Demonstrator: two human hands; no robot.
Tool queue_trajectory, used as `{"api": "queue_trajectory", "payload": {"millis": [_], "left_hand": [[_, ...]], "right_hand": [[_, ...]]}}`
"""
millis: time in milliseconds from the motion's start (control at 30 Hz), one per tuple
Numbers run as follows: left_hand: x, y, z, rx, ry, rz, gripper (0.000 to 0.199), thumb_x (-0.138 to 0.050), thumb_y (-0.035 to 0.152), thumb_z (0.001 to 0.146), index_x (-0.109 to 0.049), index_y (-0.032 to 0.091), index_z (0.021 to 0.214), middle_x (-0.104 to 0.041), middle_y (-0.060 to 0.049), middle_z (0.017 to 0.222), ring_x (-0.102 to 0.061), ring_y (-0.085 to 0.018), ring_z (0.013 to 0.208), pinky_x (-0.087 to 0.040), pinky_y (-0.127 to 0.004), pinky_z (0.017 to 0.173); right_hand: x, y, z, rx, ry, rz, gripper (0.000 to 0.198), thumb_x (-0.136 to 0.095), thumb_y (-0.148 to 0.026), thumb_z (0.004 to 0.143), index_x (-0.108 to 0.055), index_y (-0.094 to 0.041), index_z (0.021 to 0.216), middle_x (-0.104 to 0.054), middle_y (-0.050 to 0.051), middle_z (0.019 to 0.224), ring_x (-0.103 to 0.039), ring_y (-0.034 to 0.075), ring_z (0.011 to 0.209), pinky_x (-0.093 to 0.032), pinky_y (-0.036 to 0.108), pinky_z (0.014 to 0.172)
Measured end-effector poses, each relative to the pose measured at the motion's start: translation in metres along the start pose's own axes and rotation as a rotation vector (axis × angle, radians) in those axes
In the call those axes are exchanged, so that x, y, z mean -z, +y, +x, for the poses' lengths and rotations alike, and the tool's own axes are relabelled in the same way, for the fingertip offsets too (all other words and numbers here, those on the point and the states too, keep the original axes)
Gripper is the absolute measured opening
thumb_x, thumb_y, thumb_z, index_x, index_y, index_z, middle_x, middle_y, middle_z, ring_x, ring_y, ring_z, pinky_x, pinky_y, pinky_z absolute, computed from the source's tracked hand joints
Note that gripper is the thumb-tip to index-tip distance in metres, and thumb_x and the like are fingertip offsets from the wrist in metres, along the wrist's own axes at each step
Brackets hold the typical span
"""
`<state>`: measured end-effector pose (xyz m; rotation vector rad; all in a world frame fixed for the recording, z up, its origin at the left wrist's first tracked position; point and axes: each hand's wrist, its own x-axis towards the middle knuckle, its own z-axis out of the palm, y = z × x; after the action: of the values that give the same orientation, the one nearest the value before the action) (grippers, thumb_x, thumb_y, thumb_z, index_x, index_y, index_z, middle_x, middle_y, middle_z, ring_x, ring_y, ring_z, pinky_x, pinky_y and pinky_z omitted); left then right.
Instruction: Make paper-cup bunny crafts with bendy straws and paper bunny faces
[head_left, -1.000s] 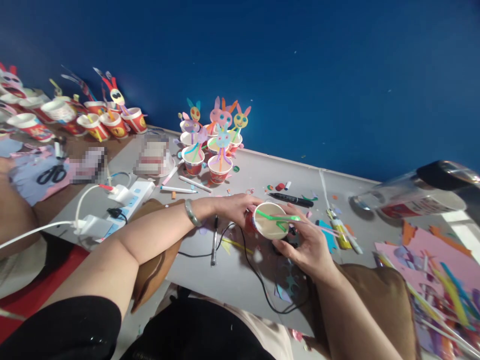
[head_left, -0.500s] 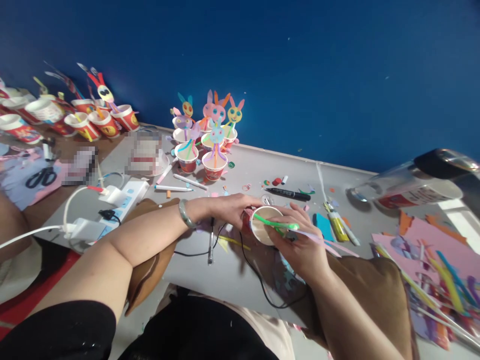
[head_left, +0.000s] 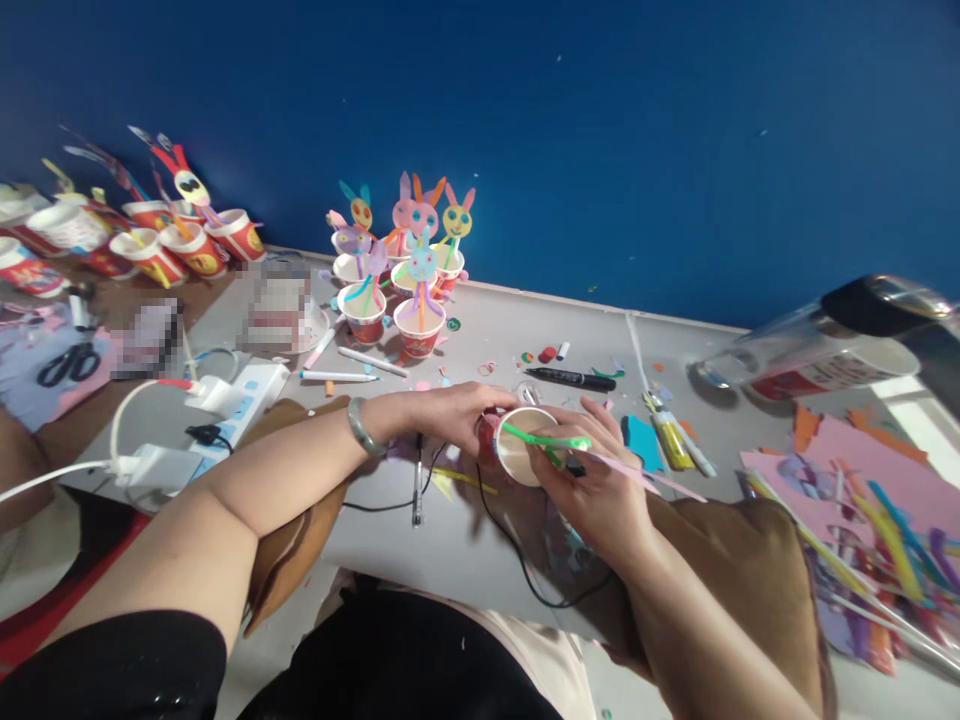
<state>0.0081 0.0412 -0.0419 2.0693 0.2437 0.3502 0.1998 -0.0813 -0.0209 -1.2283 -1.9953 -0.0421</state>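
Note:
A red-and-white paper cup (head_left: pixel 516 462) is tilted so its mouth faces up toward me, held between both hands. My left hand (head_left: pixel 466 412) is closed on the cup's left and far side, its fingertips partly hidden. On the right side, my right hand (head_left: pixel 606 485) has its thumb at the rim and its fingers behind the wall. A bright green fuzzy strip (head_left: pixel 551 440) crosses the mouth toward the right hand. Pale pink paper strips (head_left: pixel 652 482) stick out past that hand's fingers.
Paper cups with animal faces (head_left: pixel 420 325) stand near the wall. A black marker (head_left: pixel 571 379), a yellow glue tube (head_left: pixel 673 442) and a clear bottle (head_left: pixel 795 365) lie beyond the hands. Coloured scraps (head_left: pixel 862 450) are at right, a power strip (head_left: pixel 251 405) at left. A black cable (head_left: pixel 517 560) runs below the cup.
The whole view has shifted slightly, so things appear a little farther left. Both hands keep their hold on the cup, with only a slight change in the right fingers and strips.

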Motion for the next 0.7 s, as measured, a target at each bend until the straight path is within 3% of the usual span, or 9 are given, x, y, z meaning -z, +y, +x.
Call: {"api": "queue_trajectory", "payload": {"millis": [233,700], "left_hand": [[0.0015,0.0023,0.0006,-0.039,0.011,-0.016,0.037,-0.081,0.022,0.065,-0.064,0.016,0.097,-0.067,-0.005,0.095,-0.061,-0.017,0.086,-0.047,-0.028,0.078],[0.0014,0.0007,0.0006,-0.002,-0.002,-0.009,0.045,-0.084,0.023,0.063,-0.067,0.015,0.104,-0.069,-0.008,0.101,-0.063,-0.02,0.092,-0.048,-0.031,0.082]], "right_hand": [[-0.0007,-0.0008,0.0,0.02,0.016,-0.005,0.012,-0.064,-0.015,0.088,-0.06,-0.026,0.092,-0.079,0.004,0.101,-0.076,0.023,0.092,-0.048,0.052,0.107],[-0.005,0.0027,-0.0038,-0.007,-0.026,-0.005,0.006,-0.06,-0.022,0.093,-0.064,-0.026,0.091,-0.078,0.004,0.101,-0.074,0.023,0.093,-0.046,0.052,0.108]]}}
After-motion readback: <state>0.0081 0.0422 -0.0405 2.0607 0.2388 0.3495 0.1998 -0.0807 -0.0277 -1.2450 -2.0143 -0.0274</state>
